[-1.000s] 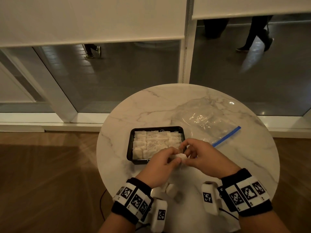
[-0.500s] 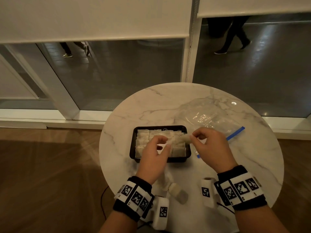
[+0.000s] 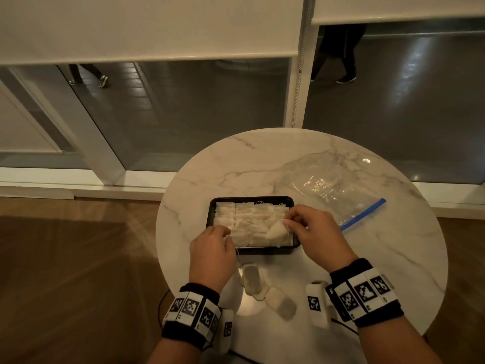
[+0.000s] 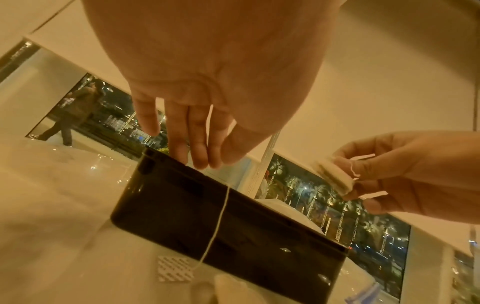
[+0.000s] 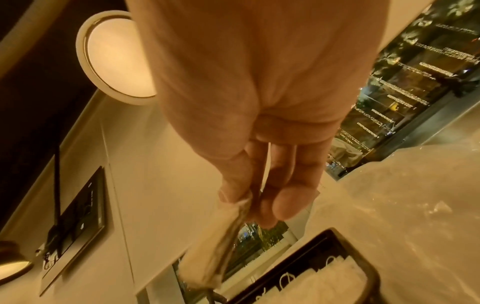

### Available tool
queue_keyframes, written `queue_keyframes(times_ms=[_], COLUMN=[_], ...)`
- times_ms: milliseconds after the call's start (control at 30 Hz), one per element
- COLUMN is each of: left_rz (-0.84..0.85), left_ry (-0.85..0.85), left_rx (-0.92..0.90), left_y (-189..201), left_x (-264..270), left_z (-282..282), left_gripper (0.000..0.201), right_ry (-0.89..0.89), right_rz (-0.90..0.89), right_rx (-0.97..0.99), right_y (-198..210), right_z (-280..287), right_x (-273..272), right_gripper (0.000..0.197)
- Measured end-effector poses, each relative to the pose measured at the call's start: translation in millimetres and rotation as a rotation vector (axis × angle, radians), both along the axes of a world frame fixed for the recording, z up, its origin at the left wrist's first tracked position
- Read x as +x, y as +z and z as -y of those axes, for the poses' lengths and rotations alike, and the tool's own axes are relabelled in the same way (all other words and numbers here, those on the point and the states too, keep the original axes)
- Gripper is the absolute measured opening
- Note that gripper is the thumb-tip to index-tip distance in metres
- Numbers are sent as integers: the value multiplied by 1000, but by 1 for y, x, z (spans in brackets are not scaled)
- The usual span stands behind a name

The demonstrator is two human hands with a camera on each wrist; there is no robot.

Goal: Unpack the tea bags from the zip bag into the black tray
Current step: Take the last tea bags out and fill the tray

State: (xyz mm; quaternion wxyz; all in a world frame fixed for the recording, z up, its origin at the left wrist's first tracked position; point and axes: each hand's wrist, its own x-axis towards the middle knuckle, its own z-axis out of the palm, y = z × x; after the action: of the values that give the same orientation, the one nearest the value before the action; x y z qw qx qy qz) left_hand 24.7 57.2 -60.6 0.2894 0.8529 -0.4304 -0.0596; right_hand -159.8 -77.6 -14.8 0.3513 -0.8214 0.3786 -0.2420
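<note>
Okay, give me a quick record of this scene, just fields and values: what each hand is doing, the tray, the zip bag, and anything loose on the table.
right hand: pinches one tea bag over the tray's near right corner
left hand: fingers relaxed, holds nothing, at the tray's near left edge
black tray: nearly full of tea bags in rows
zip bag: lies flat, right of and behind the tray, looks empty
loose tea bags: on the round marble table, near side of the tray

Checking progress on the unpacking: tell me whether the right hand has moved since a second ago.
Yes. The right hand, pinching a tea bag, moved away from the person, from the table in front of the black tray to over the tray's right end.
</note>
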Motion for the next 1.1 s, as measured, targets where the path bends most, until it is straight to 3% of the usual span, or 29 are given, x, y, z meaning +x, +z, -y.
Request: queue_keyframes(times_ms=[233, 500, 700, 933, 1100], left_rz=[77, 207, 162, 66, 96], left_ry=[-125, -182, -135, -99, -129], left_rx=[327, 480, 440, 356, 383], left_y=[-5, -9, -20, -18, -17], left_x=[-11, -13, -9, -10, -9], left_z=[1, 1, 1, 2, 1], left_gripper=[30, 37, 42, 26, 31], right_ry=[126, 202, 281, 353, 316], right_rz=[-66, -250, -346, -473, -402], right_rx=[73, 92, 72, 45, 62], right_y=[-11, -32, -36, -43, -44], right_z=[-5, 3, 8, 8, 8], right_x=[39, 78, 99, 121, 119], right_gripper=[12, 9, 6, 7, 9])
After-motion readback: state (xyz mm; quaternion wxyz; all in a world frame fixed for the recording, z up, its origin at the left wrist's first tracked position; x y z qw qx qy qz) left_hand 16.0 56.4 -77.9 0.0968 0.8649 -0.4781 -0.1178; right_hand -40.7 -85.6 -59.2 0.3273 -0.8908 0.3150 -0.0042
